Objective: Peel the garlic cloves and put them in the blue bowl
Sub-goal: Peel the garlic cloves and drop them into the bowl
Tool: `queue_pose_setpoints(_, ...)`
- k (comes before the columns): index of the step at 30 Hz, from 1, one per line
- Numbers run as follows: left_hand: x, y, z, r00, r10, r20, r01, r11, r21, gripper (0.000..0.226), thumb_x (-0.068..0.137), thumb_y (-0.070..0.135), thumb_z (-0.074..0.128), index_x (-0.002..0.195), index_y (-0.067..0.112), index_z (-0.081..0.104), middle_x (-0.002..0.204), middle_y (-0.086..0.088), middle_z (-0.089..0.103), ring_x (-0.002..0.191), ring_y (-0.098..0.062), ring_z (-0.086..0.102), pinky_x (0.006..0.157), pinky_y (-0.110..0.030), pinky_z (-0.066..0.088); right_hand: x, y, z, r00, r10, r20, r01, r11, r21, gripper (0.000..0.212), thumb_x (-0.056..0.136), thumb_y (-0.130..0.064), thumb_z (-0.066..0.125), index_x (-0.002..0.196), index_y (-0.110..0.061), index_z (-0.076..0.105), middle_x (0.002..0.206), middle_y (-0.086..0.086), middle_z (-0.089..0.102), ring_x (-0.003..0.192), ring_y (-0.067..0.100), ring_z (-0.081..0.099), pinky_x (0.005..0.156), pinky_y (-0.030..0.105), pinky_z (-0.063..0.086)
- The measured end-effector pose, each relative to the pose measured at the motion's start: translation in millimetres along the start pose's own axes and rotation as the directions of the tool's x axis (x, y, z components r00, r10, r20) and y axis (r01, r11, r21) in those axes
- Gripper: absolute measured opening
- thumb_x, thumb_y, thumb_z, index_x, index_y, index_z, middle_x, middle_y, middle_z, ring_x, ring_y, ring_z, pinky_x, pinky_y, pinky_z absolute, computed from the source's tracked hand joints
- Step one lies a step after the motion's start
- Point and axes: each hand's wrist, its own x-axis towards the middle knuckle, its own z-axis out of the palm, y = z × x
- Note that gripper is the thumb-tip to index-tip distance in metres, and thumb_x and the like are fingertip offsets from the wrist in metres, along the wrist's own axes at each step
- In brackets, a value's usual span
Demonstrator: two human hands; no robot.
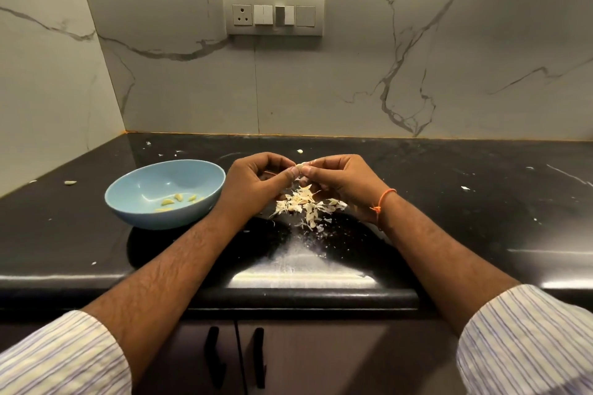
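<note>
My left hand (256, 181) and my right hand (343, 181) meet above the black counter (449, 202), and both pinch one small pale garlic clove (299, 166) between their fingertips. Below them lies a heap of white garlic skins and cloves (305, 204). The blue bowl (138, 183) stands just left of my left hand and holds several peeled yellowish cloves (178, 198). A single loose clove (70, 182) lies on the counter far left of the bowl.
Small skin flakes are scattered over the counter, with a pale bit (300, 151) near the back. The marble wall (353, 80) with a switch panel (273, 14) rises behind. Cabinet doors with dark handles (260, 356) sit below the counter's front edge.
</note>
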Motion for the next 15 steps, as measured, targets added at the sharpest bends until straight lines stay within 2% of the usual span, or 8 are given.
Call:
queue_pose_setpoints(5, 0.7, -0.8, 0.9, 0.994, -0.103, 0.034, 0.104, 0.994, -0.036, 0.012, 0.094, 0.021, 0.078, 0.104, 0.015, 0.077, 0.088, -0.004, 0.080, 0.082, -0.021, 0.079, 0.066, -0.031, 0.065, 1.7, 1.9, -1.4, 0.998, -0.064, 0.009, 0.064, 0.988, -0.143, 0.022, 0.095, -0.018, 0.077, 0.111, -0.004, 0.079, 0.098, 0.014, 0.080, 0.082, 0.021, 0.072, 0.080, 0.040, 0.062)
queue_pose_setpoints(10, 1.4, 1.2, 1.4, 0.977, -0.209, 0.044, 0.213, 0.969, -0.126, 0.011, 0.095, 0.018, 0.077, 0.104, 0.012, 0.078, 0.091, -0.008, 0.080, 0.083, -0.016, 0.077, 0.064, -0.024, 0.062, 3.3, 4.4, -0.4, 0.976, -0.214, -0.045, 0.191, 0.934, -0.302, 0.018, 0.090, -0.021, 0.083, 0.103, -0.009, 0.083, 0.086, 0.006, 0.081, 0.073, 0.015, 0.073, 0.075, 0.037, 0.064)
queue_pose_setpoints(12, 1.4, 1.6, 2.3, 0.964, -0.264, 0.039, 0.267, 0.950, -0.162, 0.012, 0.094, 0.019, 0.079, 0.103, 0.011, 0.079, 0.090, -0.010, 0.080, 0.082, -0.015, 0.076, 0.065, -0.024, 0.061, 2.3, 7.9, 3.6, 0.935, -0.345, -0.086, 0.282, 0.867, -0.411, 0.015, 0.087, -0.024, 0.086, 0.098, -0.014, 0.085, 0.083, 0.001, 0.081, 0.076, 0.013, 0.077, 0.074, 0.034, 0.065)
queue_pose_setpoints(15, 2.3, 2.1, 4.4, 0.947, -0.319, 0.034, 0.319, 0.928, -0.195, 0.014, 0.093, 0.021, 0.079, 0.102, 0.009, 0.080, 0.088, -0.013, 0.079, 0.079, -0.014, 0.074, 0.067, -0.024, 0.062, 1.2, 10.6, 9.4, 0.785, -0.617, -0.055, 0.440, 0.618, -0.652, 0.009, 0.087, -0.025, 0.087, 0.092, -0.017, 0.086, 0.082, -0.005, 0.081, 0.072, 0.000, 0.074, 0.066, 0.017, 0.056)
